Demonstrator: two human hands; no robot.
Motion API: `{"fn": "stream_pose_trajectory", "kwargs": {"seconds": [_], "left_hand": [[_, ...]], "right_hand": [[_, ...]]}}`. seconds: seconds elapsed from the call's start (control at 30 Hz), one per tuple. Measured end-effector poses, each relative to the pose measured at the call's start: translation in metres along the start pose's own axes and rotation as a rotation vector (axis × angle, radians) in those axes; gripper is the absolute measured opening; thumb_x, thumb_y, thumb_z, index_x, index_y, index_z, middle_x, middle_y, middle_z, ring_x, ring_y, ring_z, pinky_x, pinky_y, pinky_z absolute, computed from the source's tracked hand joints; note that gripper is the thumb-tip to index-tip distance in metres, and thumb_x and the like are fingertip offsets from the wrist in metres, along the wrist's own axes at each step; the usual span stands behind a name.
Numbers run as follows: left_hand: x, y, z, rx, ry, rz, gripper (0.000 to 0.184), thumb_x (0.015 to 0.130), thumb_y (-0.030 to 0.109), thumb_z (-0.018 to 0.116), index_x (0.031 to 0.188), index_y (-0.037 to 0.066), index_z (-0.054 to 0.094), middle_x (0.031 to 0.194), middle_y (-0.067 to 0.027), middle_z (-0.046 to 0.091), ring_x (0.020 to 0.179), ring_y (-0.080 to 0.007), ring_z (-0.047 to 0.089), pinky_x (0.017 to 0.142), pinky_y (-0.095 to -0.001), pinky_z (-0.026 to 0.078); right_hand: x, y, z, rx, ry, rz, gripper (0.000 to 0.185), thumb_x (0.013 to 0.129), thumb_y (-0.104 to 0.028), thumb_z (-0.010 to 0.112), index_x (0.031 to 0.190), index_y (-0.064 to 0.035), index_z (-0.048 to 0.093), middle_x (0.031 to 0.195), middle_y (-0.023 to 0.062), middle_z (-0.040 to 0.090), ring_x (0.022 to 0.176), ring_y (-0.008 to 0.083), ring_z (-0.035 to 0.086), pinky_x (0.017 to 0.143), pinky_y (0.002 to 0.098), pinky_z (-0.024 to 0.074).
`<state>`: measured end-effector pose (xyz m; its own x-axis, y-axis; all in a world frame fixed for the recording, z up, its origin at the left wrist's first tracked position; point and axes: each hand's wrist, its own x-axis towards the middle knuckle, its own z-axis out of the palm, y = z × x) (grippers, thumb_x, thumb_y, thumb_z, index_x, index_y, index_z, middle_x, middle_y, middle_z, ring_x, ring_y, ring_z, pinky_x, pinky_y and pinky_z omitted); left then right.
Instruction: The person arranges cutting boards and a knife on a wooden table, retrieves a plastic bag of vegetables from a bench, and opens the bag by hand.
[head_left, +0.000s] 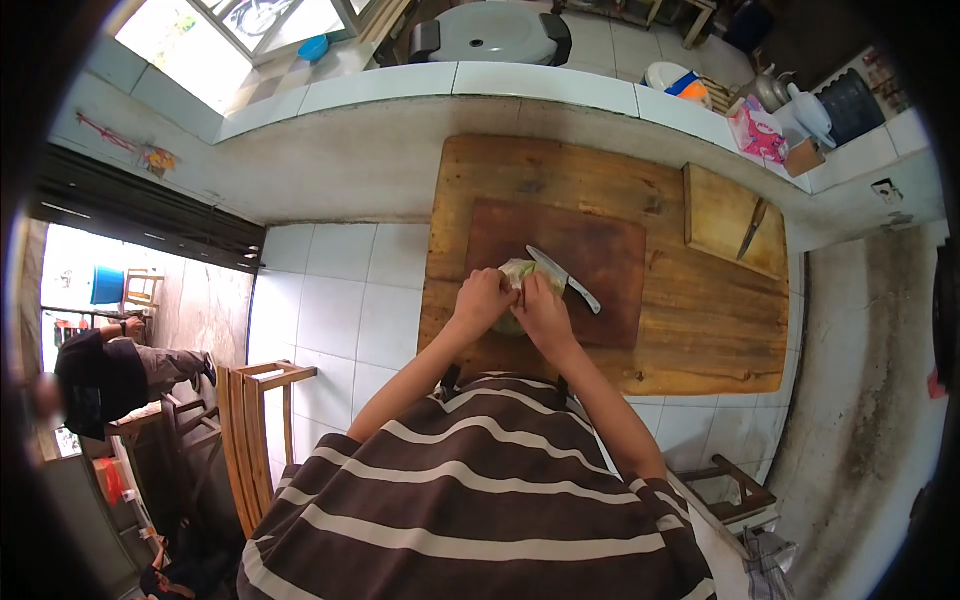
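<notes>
My left hand [485,298] and my right hand [544,312] are close together over a reddish-brown cutting board [605,245]. Their fingers pinch the near side of a pale bundle with green in it [519,267], which looks like a thin plastic bag of greens. Its exact contents are partly hidden by the fingers. Just right of the bundle, a knife [566,279] with a white handle lies on the board, its blade pointing away to the left. Neither hand touches the knife.
The board rests on a wooden table [715,345]. At its right lies a thick wooden board [715,210] with a second knife [752,230]. A tiled ledge [545,86] runs behind. A wooden bench [250,430] and a person [120,375] are at left; a stool [735,490] stands lower right.
</notes>
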<state>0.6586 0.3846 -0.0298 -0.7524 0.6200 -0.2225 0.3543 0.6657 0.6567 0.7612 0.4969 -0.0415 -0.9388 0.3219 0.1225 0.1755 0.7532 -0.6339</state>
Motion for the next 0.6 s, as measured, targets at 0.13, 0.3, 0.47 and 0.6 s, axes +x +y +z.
{"fn": "stream_pose_trajectory", "kwargs": {"seconds": [0.13, 0.3, 0.47, 0.6], "left_hand": [[0.0, 0.006, -0.007, -0.001, -0.028, -0.029, 0.023, 0.074, 0.023, 0.073, 0.079, 0.001, 0.073, 0.08, -0.0174, 0.071, 0.081, -0.0342, 0.07, 0.078, -0.0421, 0.055], [0.008, -0.004, -0.004, -0.044, -0.077, -0.009, 0.021, 0.069, 0.021, 0.073, 0.077, 0.002, 0.075, 0.082, -0.0201, 0.071, 0.082, -0.0369, 0.069, 0.077, -0.0434, 0.056], [0.02, -0.019, -0.004, -0.183, -0.26, -0.036, 0.024, 0.074, 0.018, 0.072, 0.084, -0.003, 0.074, 0.077, -0.0164, 0.072, 0.072, -0.0207, 0.07, 0.072, -0.0339, 0.054], [0.028, -0.032, 0.001, -0.259, -0.357, -0.077, 0.023, 0.077, 0.017, 0.073, 0.082, -0.005, 0.072, 0.073, -0.0101, 0.07, 0.069, -0.0133, 0.064, 0.068, -0.0314, 0.052]], "right_hand": [[-0.001, 0.004, 0.007, -0.073, 0.055, -0.078, 0.027, 0.077, -0.011, 0.071, 0.096, -0.0018, 0.053, 0.097, 0.0151, 0.057, 0.094, 0.0344, 0.062, 0.076, 0.0433, 0.054], [-0.002, 0.003, 0.01, -0.189, 0.112, -0.146, 0.029, 0.074, -0.011, 0.071, 0.094, -0.0031, 0.053, 0.095, 0.0127, 0.056, 0.091, 0.0298, 0.062, 0.076, 0.0397, 0.0543], [-0.004, 0.001, 0.008, -0.207, 0.078, -0.189, 0.029, 0.072, -0.012, 0.072, 0.094, -0.0042, 0.053, 0.094, 0.011, 0.056, 0.091, 0.0282, 0.062, 0.077, 0.0379, 0.0541], [-0.004, 0.005, 0.011, -0.208, 0.056, -0.21, 0.033, 0.071, -0.011, 0.074, 0.096, -0.0041, 0.054, 0.095, 0.0106, 0.056, 0.094, 0.0281, 0.062, 0.079, 0.038, 0.0538]]}}
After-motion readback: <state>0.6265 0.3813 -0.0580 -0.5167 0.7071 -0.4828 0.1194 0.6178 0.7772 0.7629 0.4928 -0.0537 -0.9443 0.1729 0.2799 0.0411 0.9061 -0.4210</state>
